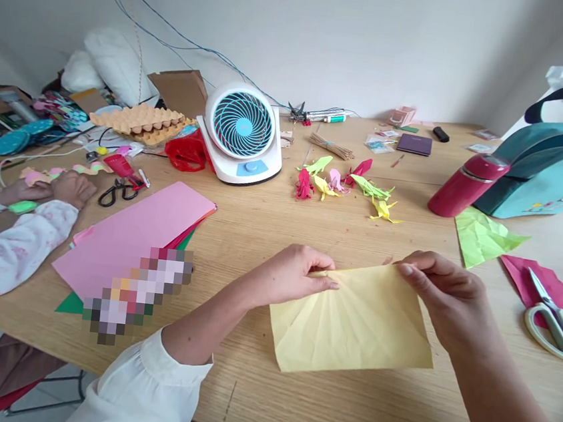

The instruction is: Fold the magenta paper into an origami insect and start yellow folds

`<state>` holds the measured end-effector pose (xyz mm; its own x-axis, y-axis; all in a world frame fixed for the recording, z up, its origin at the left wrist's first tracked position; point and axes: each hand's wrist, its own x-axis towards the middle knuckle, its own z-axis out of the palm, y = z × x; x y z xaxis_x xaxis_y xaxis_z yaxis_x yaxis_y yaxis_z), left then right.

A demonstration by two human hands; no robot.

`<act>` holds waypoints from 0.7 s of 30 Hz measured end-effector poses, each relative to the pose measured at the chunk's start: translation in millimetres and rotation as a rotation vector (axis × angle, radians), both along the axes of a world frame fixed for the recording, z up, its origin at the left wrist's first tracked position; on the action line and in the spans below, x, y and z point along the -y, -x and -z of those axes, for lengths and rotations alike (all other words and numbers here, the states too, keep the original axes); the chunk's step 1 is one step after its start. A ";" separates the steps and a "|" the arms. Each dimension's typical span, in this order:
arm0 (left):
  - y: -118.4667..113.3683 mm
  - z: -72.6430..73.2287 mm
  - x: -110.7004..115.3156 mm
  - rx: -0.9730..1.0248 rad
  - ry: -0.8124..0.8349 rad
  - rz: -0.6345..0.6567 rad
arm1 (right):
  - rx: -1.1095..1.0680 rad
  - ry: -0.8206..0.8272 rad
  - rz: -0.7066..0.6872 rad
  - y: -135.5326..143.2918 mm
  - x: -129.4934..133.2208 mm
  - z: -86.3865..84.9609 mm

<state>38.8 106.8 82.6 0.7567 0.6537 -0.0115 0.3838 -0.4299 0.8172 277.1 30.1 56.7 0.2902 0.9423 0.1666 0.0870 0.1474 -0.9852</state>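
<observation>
clock dial is centred on the yellow sheet. the bench point(253, 235) carries all. the blue bag point(536, 177) is at 2 o'clock, the fan point(243, 126) approx. 11, pink paper point(143, 230) betw. 9 & 10. the yellow sheet point(354, 326) is lifted above the near part of the bench, its upper edge betw. both hands. left hand point(295, 276) pinches this edge at 11 o'clock, w/ thumb and fingers pressed together; right hand point(448, 292) pinches the upper corner at 1. smaller: red bottle point(465, 187) betw. 1 & 2, scissors point(556, 327) at 3, folded paper figures point(344, 184) near 12. the sheet is prob. very light, thin & soft, w/ fan-like creases; it may bend or tear if pulled hard, so best hold is light, at edge or corner.
</observation>
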 end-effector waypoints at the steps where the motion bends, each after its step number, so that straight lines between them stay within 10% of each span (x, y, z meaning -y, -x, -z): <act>1: 2.9 -0.8 -3.3 -0.009 -0.002 -0.030 | -0.010 -0.034 0.042 -7.0 0.3 2.3; 14: 14.6 4.4 -30.1 0.206 0.231 -0.242 | -0.201 -0.250 0.440 -39.8 11.0 19.8; 21: 8.0 11.1 -25.9 0.220 0.057 -0.281 | -0.224 -0.246 0.470 -39.9 12.1 19.5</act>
<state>30.8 132.8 71.5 0.5359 0.8396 0.0892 0.2929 -0.2840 0.9130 317.0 18.1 37.2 0.7223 0.6445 0.2507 -0.0084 0.3707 -0.9287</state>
